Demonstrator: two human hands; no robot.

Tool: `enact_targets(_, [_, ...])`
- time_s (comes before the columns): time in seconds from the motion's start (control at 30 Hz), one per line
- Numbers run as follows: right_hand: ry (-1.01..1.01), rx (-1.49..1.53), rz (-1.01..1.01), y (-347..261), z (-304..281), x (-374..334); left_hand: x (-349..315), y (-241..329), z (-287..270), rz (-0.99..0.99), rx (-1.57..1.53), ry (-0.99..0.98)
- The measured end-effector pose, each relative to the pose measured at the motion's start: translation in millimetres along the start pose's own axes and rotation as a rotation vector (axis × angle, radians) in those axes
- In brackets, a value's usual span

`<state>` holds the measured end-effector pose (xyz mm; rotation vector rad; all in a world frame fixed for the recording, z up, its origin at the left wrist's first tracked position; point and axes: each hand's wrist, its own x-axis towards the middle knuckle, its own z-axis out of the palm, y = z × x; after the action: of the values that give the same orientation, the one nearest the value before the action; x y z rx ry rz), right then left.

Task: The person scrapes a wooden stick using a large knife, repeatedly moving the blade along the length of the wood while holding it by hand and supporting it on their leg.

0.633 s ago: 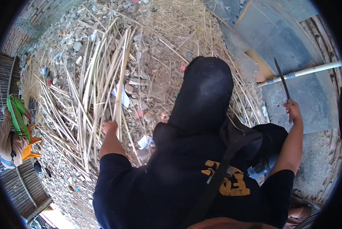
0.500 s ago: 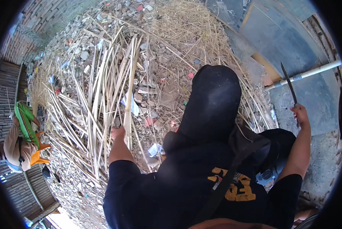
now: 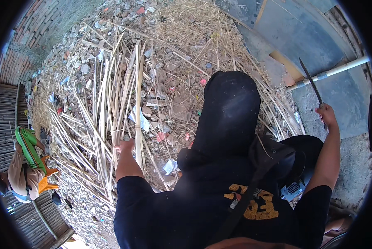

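My right hand [image 3: 327,115] is closed round the handle of a machete [image 3: 310,80], held out to my right with its long dark blade pointing up and away. On the other side, my left hand [image 3: 125,145] reaches down to a pile of long split bamboo strips [image 3: 107,99]. Its fingers are bent over a strip at the pile's near right part, though the fingertips are partly hidden. Just right of that hand runs a wider pale strip [image 3: 138,124], with a crumpled white scrap [image 3: 143,121] beside it.
Rubble and straw [image 3: 194,25] cover the ground ahead. Grey sheets [image 3: 302,33] and a pale pole [image 3: 331,74] lie at the right. Far left, another person [image 3: 22,174] in green trousers sits on an orange chair [image 3: 48,184] by a bamboo-slat wall [image 3: 3,112].
The view has shifted slightly. My left hand has moved a little left over the strips, and its fingers look less tightly curled. The machete stays raised in my right hand.
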<state>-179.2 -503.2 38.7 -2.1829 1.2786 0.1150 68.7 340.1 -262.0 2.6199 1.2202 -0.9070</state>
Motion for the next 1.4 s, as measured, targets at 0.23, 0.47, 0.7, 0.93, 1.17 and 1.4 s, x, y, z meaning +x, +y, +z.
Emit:
enact_targets(0.23, [0.025, -0.018, 0.000, 4, 0, 1, 3, -6, 28, 0.054, -0.102, 0.030])
enact_targets(0.47, [0.003, -0.040, 0.011, 0, 0, 3, 24, -18, 26, 0.070, -0.065, 0.081])
enact_targets(0.7, [-0.002, -0.036, 0.004, -9, 4, 1, 15, -21, 25, 0.081, -0.001, 0.111])
enact_targets(0.93, [-0.015, -0.047, 0.009, -7, 3, 2, -16, -26, 47, 0.198, -0.011, 0.241])
enact_targets(1.17, [-0.022, -0.069, 0.003, -2, 3, 8, -91, -5, 88, 0.743, -0.217, 0.181])
enact_targets(1.4, [-0.013, -0.084, 0.006, -12, 6, 2, -87, 7, 99, 0.636, -0.312, 0.278])
